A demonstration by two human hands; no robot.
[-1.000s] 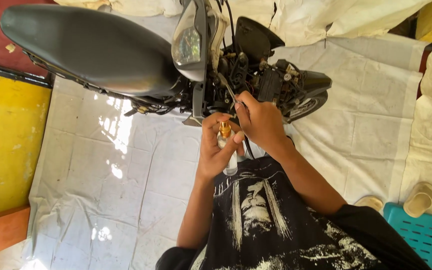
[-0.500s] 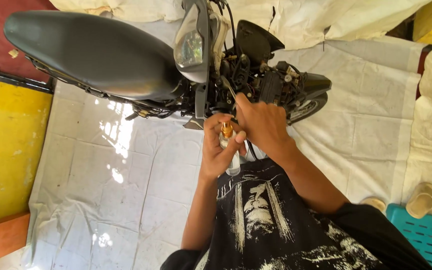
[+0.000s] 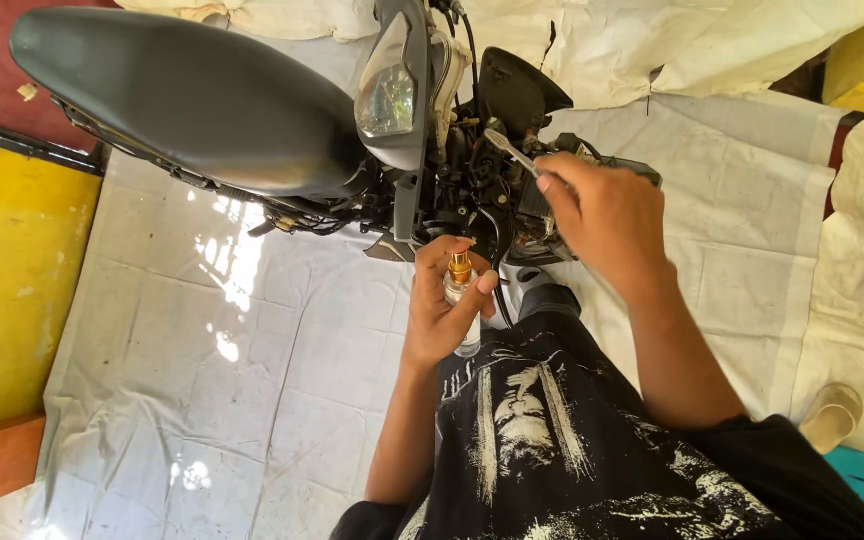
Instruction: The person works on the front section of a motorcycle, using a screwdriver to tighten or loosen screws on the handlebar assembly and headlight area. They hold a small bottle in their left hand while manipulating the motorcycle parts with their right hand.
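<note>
The left hand (image 3: 442,310) wraps its fingers around a small clear bottle (image 3: 460,300) with a gold cap, held upright just below the motorcycle (image 3: 252,110) engine; the right hand (image 3: 607,215) pinches a thin metal tool (image 3: 510,152) whose tip points into the engine parts

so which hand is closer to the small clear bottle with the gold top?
Left. The left hand is wrapped around the bottle, holding it upright. The right hand is up and to the side at the motorcycle engine, pinching a thin tool, clear of the bottle.
</note>
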